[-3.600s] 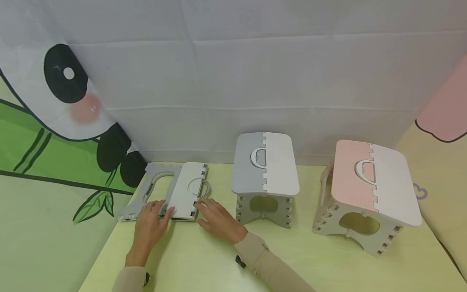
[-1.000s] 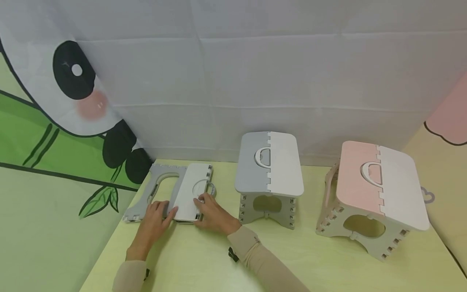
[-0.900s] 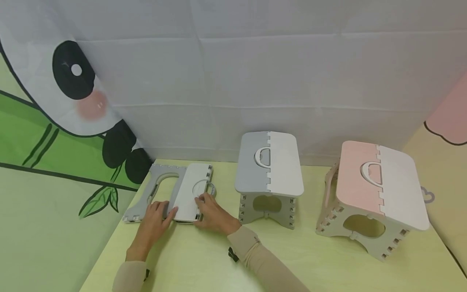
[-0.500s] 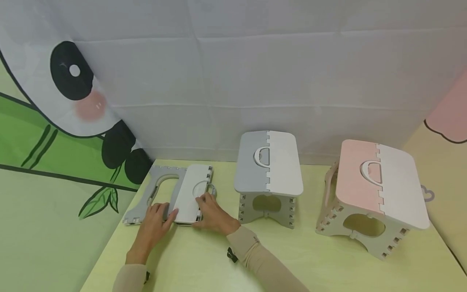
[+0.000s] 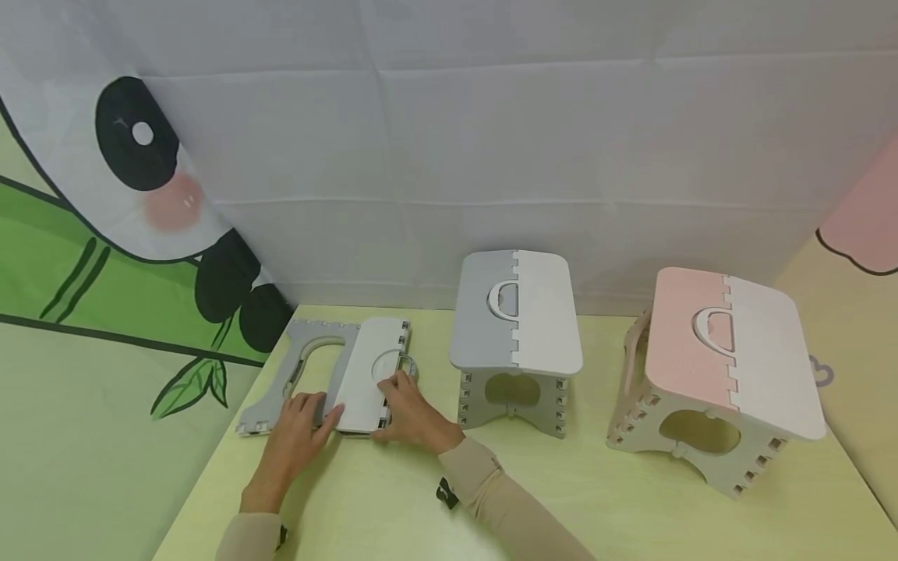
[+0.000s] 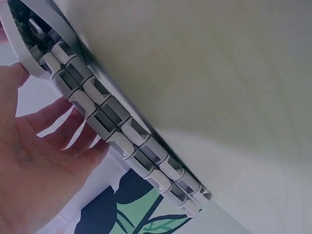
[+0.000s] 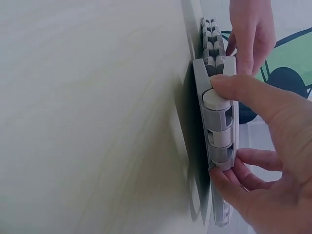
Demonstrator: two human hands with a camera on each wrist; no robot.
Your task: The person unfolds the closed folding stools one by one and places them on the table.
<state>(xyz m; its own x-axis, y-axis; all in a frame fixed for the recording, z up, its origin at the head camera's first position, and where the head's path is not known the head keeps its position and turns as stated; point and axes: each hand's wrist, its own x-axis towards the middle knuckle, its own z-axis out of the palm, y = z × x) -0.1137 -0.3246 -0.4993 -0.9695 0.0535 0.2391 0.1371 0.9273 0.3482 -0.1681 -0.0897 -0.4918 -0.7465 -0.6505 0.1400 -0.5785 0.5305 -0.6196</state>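
Note:
A folded stool [image 5: 365, 366], grey legs on the left and white seat panel on the right, lies flat at the left of the table. Its looped carry handle [image 5: 412, 367] sticks out at the right edge. My left hand [image 5: 291, 442] rests on the grey leg part, with the thumb on the white panel's front corner. In the left wrist view its fingers stretch behind a row of hinge knuckles [image 6: 117, 131]. My right hand [image 5: 412, 417] grips the stool's right edge. The right wrist view shows that thumb at a hinge end [image 7: 216, 100] and the fingertips farther along the hinge.
An unfolded grey-and-white stool [image 5: 547, 312] stands right of my right hand. Farther right is an unfolded pink-and-white stool [image 5: 765, 354]. A white cloth [image 5: 421, 140] hangs behind the pale yellow table [image 5: 365, 506].
Since the earliest frame, my right hand has moved in over the stool's right edge, and its fingers have drawn together there. My left hand stays on the grey part.

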